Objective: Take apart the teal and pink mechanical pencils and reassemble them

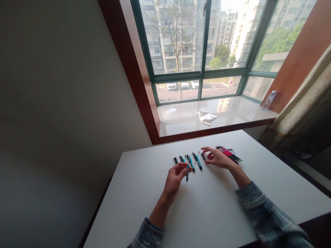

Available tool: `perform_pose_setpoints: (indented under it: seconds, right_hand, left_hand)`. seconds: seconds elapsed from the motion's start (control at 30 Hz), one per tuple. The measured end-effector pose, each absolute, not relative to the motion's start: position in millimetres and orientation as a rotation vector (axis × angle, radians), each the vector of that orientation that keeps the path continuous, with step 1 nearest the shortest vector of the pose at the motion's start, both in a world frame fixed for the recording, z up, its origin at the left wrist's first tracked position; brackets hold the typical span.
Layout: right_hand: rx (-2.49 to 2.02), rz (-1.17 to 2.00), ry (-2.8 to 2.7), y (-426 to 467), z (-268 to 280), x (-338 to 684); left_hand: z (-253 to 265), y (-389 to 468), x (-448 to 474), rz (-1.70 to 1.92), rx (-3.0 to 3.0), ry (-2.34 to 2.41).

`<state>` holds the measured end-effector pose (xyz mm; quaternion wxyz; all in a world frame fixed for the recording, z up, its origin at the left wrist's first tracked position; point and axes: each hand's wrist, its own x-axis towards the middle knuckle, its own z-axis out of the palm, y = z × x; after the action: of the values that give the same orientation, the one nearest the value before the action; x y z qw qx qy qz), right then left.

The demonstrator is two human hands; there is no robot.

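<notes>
My left hand (176, 175) is closed in a pinch around a teal pen (187, 175), which points downward above the white table. Beyond that hand lies a row of pen parts: a teal barrel with a dark end (199, 162), another teal barrel (191, 164), and several short black pieces and thin refills. My right hand (217, 157) reaches over the table with thumb and fingers apart. A short black pen piece (203, 156) lies just by its fingertips; whether they touch it I cannot tell. A tiny pale part (199, 151) rests near the index finger.
Past my right hand, several red and black pens (229, 154) lie in a bundle on the white table (144, 193). Behind the table, the window sill (181, 127) holds a crumpled white cloth or tissue (207, 117), a flat packet (170, 110) and a clear bottle (269, 100).
</notes>
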<state>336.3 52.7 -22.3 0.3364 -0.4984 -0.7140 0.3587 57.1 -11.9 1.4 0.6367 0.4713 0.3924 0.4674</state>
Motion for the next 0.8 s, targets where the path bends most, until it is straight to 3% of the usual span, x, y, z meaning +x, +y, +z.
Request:
perform_pose_setpoints:
  seconds: [0.53,0.8]
  right_hand:
    - [-1.280,0.752,-1.745,50.8,-8.9,321.5]
    - [-0.846,1.339,-1.511,17.5,3.0,249.4]
  left_hand:
    - [4.3,-12.4,58.2,1.086,1.076,0.904]
    - [8.6,-13.7,59.1,1.081,1.138,0.897]
